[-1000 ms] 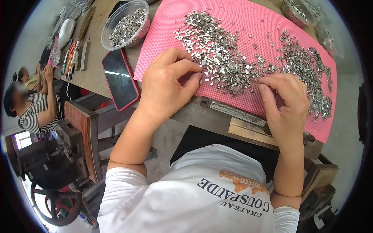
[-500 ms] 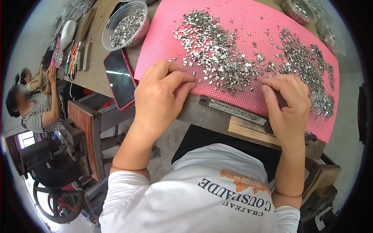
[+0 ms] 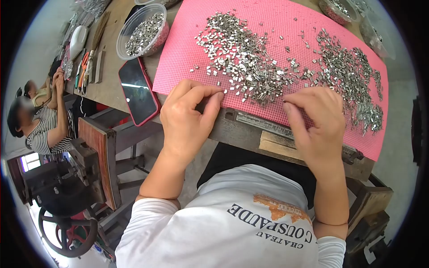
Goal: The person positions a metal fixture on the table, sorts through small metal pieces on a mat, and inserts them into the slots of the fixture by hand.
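Observation:
My left hand [image 3: 187, 118] is closed at the mat's near edge, thumb and forefinger tips pressed together. Whether a piece is between them I cannot make out. A few loose metal bits lie just beyond those fingertips. My right hand [image 3: 319, 123] pinches what looks like a small dark metal piece between thumb and forefinger. It hovers at the near end of a heap of small silvery metal pieces [image 3: 243, 56], some flat and some pin-like. A second heap of such pieces [image 3: 351, 73] spreads to the right. Both heaps lie on a pink textured mat [image 3: 178, 53].
A clear plastic tub [image 3: 145, 33] of metal pieces and a phone in a red case [image 3: 136, 91] are left of the mat. Another tub [image 3: 339, 11] stands at the back right. A metal bar [image 3: 259, 123] lines the bench edge. Two people sit far left, beyond a handwheel machine [image 3: 67, 230].
My right hand has moved left, toward the near end of the middle heap. My left hand has shifted slightly right and down, its fingertips still together.

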Demonstrator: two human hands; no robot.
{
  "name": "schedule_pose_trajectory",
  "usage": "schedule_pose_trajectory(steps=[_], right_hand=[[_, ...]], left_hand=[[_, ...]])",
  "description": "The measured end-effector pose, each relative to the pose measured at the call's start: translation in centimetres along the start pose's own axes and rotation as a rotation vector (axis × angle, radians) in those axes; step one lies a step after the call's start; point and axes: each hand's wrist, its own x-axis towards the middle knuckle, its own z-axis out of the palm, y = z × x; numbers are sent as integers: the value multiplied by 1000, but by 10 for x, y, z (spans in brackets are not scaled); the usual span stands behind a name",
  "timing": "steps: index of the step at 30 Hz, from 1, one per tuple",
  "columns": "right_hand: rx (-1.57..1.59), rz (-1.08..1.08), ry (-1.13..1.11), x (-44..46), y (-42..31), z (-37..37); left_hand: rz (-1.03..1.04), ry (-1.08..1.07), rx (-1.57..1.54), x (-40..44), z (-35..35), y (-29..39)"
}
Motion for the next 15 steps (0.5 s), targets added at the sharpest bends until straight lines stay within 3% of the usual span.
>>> schedule_pose_trajectory(steps=[5, 10, 15], right_hand=[[50, -53, -82, 4, -20, 24], [-42, -81, -91, 10, -33, 43], [-219, -150, -86, 14, -41, 51]], left_hand=[[-53, 3, -43, 1, 2, 1], [120, 37, 164, 3, 5, 3], [163, -27, 213, 12, 3, 8]])
